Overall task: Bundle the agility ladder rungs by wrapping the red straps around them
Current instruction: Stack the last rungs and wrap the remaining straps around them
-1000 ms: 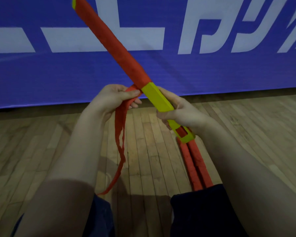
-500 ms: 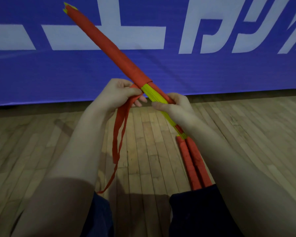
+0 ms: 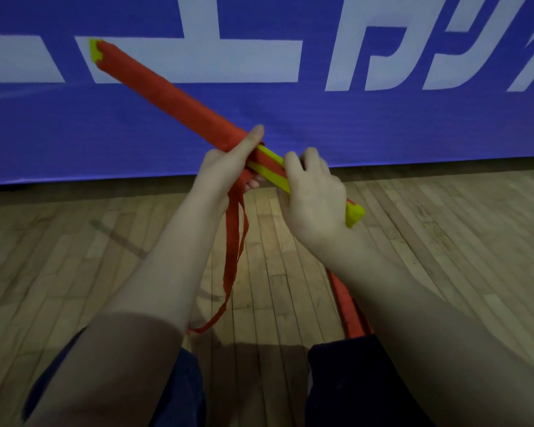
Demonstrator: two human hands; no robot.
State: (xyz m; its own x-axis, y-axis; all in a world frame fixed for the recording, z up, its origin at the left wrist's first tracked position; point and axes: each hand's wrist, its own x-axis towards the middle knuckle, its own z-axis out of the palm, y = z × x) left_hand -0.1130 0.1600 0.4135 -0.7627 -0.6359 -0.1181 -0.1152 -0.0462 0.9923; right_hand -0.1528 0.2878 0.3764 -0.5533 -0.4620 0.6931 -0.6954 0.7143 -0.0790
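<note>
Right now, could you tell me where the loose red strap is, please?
Head view, left of centre: the red strap hangs from the left hand, trailing down beside the left forearm, over the floor.

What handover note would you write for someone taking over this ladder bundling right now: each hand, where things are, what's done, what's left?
Left hand pinches the red strap against the rungs; the strap's loose tail hangs down to the floor.
Right hand grips the rungs near their bare yellow end.
Done: the far part is wrapped in red.
Left: wrap the yellow stretch, use up the tail, secure it.
</note>
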